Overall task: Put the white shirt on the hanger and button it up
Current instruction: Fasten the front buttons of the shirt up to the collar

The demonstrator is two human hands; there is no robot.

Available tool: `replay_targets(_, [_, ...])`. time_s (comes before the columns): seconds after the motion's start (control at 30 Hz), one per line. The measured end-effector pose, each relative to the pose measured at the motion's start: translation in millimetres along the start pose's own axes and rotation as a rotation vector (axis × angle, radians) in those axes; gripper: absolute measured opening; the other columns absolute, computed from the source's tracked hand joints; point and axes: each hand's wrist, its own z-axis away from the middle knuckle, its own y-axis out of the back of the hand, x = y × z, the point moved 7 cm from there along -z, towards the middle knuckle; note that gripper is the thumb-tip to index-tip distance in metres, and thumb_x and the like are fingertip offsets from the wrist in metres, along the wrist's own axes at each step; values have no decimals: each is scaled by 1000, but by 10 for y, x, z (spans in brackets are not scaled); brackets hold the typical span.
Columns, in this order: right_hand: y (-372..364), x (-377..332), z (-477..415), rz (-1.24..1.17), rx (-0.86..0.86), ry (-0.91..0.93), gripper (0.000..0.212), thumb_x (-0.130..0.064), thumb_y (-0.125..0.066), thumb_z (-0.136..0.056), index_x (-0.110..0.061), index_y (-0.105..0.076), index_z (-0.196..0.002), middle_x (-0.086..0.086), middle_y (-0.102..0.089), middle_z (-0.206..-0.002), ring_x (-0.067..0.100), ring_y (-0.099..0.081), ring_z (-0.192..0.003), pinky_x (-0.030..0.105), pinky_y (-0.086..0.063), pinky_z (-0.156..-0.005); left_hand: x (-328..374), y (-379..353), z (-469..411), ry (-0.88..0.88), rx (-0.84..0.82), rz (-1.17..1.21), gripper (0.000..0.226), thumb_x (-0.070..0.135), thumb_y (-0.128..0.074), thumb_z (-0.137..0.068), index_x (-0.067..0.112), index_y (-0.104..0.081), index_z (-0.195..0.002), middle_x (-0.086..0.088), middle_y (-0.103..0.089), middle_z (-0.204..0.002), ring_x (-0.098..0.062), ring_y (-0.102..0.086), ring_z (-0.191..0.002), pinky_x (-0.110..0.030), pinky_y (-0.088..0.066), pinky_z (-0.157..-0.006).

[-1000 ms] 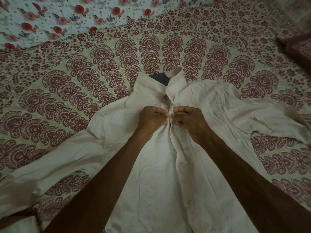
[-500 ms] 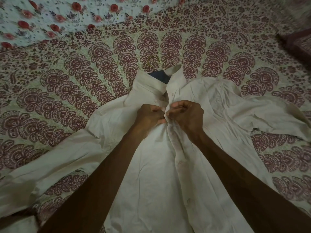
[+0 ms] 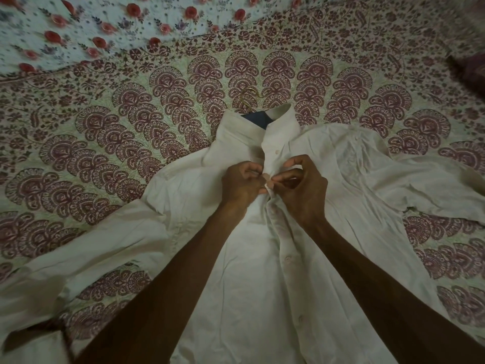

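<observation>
The white shirt point(image 3: 262, 298) lies front-up on the patterned bedspread, sleeves spread to both sides. A dark blue hanger point(image 3: 256, 119) shows inside the open collar, its golden hook point(image 3: 248, 97) sticking out above. My left hand point(image 3: 240, 183) pinches the left edge of the placket just below the collar. My right hand point(image 3: 301, 190) pinches the right edge at the same spot, thumb and forefinger meeting the left fingers over a button. One button point(image 3: 276, 152) above the hands sits closed; several more run down the placket below.
The bedspread point(image 3: 131, 158) with maroon paisley print covers the whole surface. A light floral cloth with red roses point(image 3: 91, 30) lies along the far left. A dark maroon cushion point(image 3: 472, 72) sits at the right edge.
Both hands stay at the same button below the collar. My right hand's fingers have lifted and spread a little while pinching the placket edge; the shirt has barely shifted.
</observation>
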Motion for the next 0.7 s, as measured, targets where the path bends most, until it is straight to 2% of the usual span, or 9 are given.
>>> replay_targets(0.13, [-61,-27,5,-53,-26,57,38,-9,-88,-68,-13,-56,-89,-25,-55,-72,-20,-59,-69,-2,-43,-66,21,4,-11,23,2,2,20,-3,-73,-80,10,-63,-92,-13,-64,-93,-26,-69,-80,-36,-61,-69])
replay_targets(0.2, [-50,15,-36,-96,-22,-41,31,-3,-84,-69,-12,-58,-83,-18,-60,-69,-15,-62,-67,0,-45,-66,15,21,0,52,5,35,27,-2,-71,-81,12,-54,-98,-12,-61,-92,-22,-66,-75,-32,-59,-65])
replay_targets(0.23, [-62,79,-63,-152,-65,-187,26,-2,-81,-71,-12,-60,-81,-11,-64,-68,-7,-65,-66,4,-49,-66,11,25,7,46,-1,42,32,-1,-70,-82,14,-48,-101,-12,-61,-90,-20,-64,-73,-31,-57,-65])
replay_targets(0.3, [-212,234,-51,-367,-287,-606,20,4,-69,-81,-14,-61,-81,1,-66,-71,12,-65,-67,17,-56,-61,3,36,25,-30,-21,-18,38,1,-68,-85,17,-38,-102,-11,-63,-83,-18,-61,-70,-33,-54,-72])
replay_targets(0.33, [-270,252,-18,-440,-399,-775,21,7,-63,-85,-13,-61,-82,3,-65,-70,13,-62,-66,19,-55,-60,28,36,52,-102,-29,-69,39,2,-67,-85,18,-36,-102,-10,-63,-81,-18,-60,-71,-34,-52,-76])
replay_targets(0.43, [-325,234,8,-522,-562,-1018,21,11,-55,-91,-6,-61,-80,4,-64,-62,8,-63,-56,16,-56,-53,215,2,127,-413,-82,-270,38,3,-67,-84,15,-35,-102,-10,-59,-78,-17,-60,-71,-29,-52,-70])
replay_targets(0.5, [-312,300,15,-563,-533,-1145,22,14,-52,-91,-3,-61,-80,6,-66,-55,12,-63,-62,17,-55,-48,341,-68,163,-560,-160,-479,39,2,-68,-83,15,-36,-100,-8,-57,-79,-18,-61,-70,-30,-52,-66])
replay_targets(0.6, [-283,358,25,-597,-538,-1226,20,15,-51,-91,0,-62,-83,9,-67,-61,15,-60,-71,19,-56,-51,420,-147,204,-644,-206,-710,42,3,-69,-82,18,-34,-102,-3,-56,-75,-15,-59,-66,-34,-54,-62])
replay_targets(0.7, [-292,367,12,-555,-562,-1151,22,14,-50,-92,0,-61,-81,7,-65,-66,13,-61,-67,19,-56,-53,401,-133,165,-583,-173,-669,47,8,-75,-78,15,-36,-103,-4,-60,-78,-13,-62,-69,-29,-56,-63])
